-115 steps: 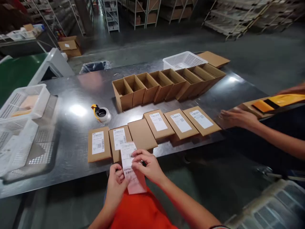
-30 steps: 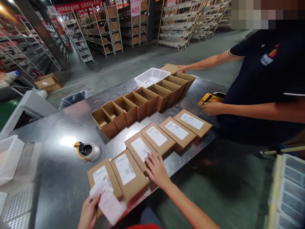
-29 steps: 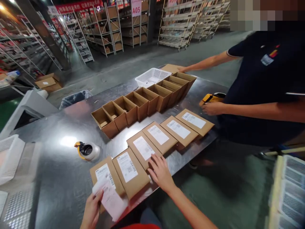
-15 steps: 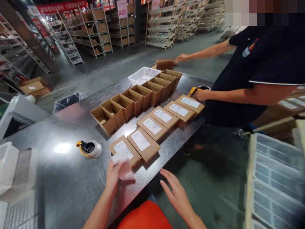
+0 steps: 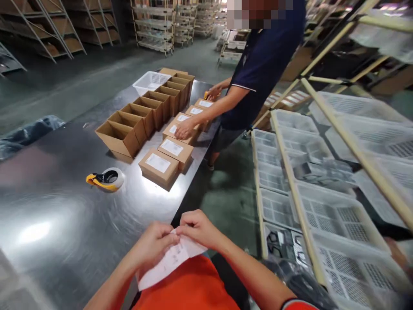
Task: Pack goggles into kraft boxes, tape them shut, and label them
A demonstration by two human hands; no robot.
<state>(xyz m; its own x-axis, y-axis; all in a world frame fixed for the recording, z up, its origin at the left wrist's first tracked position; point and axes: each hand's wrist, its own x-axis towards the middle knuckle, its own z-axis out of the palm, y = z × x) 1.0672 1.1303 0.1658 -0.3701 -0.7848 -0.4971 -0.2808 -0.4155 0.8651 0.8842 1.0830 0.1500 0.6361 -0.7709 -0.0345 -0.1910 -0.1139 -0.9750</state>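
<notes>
Close to my body, a white paper slip with printing on it is pinched between both hands. My left hand grips its upper left part, fingers closed. My right hand is closed on its top edge, thumb against the paper, right beside the left. Beyond them on the metal table sits a row of shut cardboard boxes with white labels, the nearest box in front. A tape dispenser with a yellow and black handle lies to the left of that box.
A row of open-topped cardboard boxes runs along the table's far side, near a white basket. A co-worker leans over the labelled boxes, one hand on them. Racks of clear plastic bins stand on the right.
The slip has come off the box area to my body, and my right hand has closed on it too. My view has swung right. The co-worker's arm now reaches over the labelled boxes.
</notes>
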